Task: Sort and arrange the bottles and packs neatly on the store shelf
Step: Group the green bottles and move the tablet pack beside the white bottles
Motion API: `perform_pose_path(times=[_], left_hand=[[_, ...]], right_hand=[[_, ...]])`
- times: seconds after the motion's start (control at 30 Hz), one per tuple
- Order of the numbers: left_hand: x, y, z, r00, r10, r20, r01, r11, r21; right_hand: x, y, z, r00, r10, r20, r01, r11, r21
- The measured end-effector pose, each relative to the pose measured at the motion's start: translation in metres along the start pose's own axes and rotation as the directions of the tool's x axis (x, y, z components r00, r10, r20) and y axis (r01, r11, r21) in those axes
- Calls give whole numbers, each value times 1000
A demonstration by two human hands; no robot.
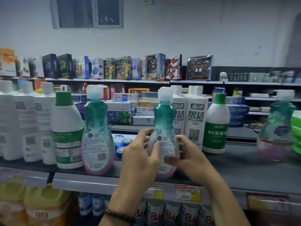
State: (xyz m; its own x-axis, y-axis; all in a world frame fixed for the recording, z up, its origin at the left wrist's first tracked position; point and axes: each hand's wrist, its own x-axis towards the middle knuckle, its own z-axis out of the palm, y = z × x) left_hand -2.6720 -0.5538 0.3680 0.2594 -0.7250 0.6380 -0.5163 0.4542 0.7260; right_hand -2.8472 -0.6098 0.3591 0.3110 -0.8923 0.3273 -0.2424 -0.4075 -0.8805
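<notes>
A teal-and-pink bottle (164, 121) with a clear cap stands upright on the dark shelf (244, 168) near its front edge. My left hand (140, 154) curls round its left side, and my right hand (187, 154) grips its right side with the thumb across the label. A matching teal bottle (97, 131) stands to the left, beside a white bottle with a green cap (67, 128). A third teal bottle (276, 128) stands at the far right. Two tall white bottles (189, 115) and a green-labelled "84" bottle (216, 124) stand just behind my right hand.
Several white bottles (27, 121) crowd the shelf's left end. A blue pack (122, 142) lies behind my left hand. Green packs (296, 132) sit at the right edge. Price tags (187, 193) line the shelf front; yellow bottles (40, 203) and "84" bottles (171, 214) fill the lower shelf.
</notes>
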Motion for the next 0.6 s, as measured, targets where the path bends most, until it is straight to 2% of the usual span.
perform_pose_path(times=[0.17,0.23,0.3,0.37,0.47,0.53,0.6], left_hand=[[17,8,39,999,-34,20,34,999,9],[19,16,49,991,-82,109,81,997,18],[20,27,57,970,-141,196,138,990,31],[23,36,64,960,-149,236,137,988,66],[37,37,66,936,-160,312,146,987,70],[47,29,67,894,-151,422,194,979,-61],[52,25,69,834,-107,541,265,938,-223]], right_hand=[[-27,3,-18,958,-10,-288,-43,983,-177],[-35,3,-15,909,-25,-416,-73,973,-219],[-39,4,-8,853,-99,-512,-116,921,-371],[-43,7,-4,845,-179,-504,-131,844,-520],[-50,14,-10,854,-229,-468,-42,865,-500],[-52,18,-20,846,-219,-486,-29,891,-453],[-51,21,-29,861,-142,-488,-64,922,-382]])
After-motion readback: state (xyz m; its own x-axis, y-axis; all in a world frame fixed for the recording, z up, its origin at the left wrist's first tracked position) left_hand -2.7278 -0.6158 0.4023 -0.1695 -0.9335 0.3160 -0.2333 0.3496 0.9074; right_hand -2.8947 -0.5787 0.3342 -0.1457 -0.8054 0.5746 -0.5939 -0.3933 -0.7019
